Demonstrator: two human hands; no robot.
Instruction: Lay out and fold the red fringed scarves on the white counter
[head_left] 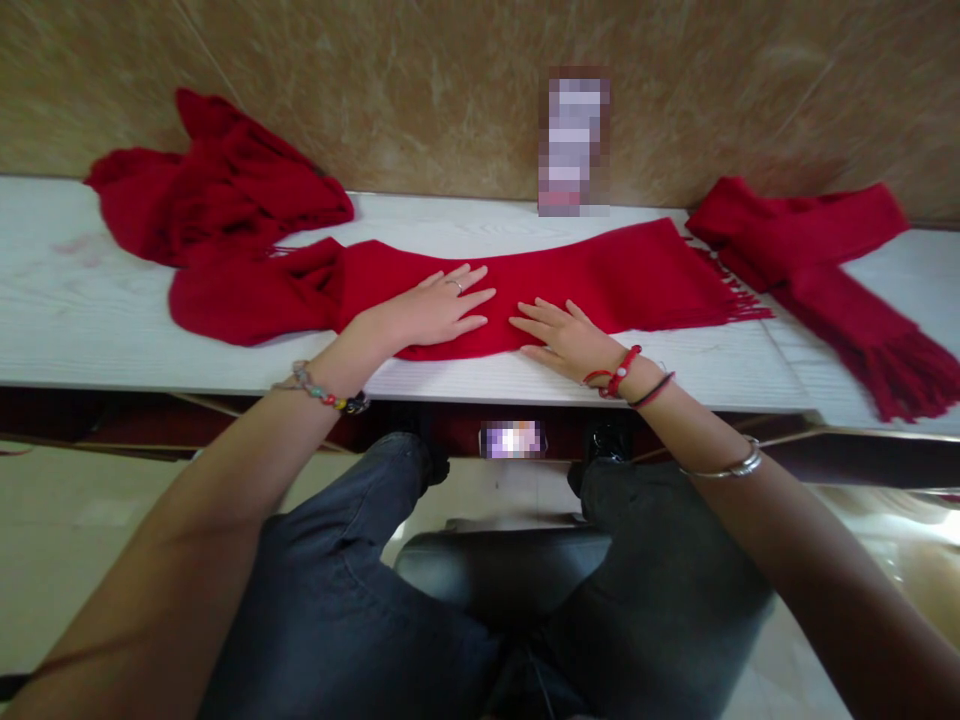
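A red scarf [630, 275] lies lengthwise along the white tabletop, its fringed end toward the right. Its left part is bunched and folded over. My left hand [435, 308] rests flat on the middle of the scarf with fingers spread and a ring on one finger. Just right of it, my right hand [562, 335] lies on the scarf's near edge, fingers stretched out toward the left. Neither hand grips the cloth.
A crumpled red cloth [225, 185] sits at the back left against the marbled wall [420, 90]. Another red scarf [832, 280], folded across itself with fringe, lies at the right. A blurred upright item [574, 140] stands by the wall. The white tabletop [75, 320] ends close to my knees.
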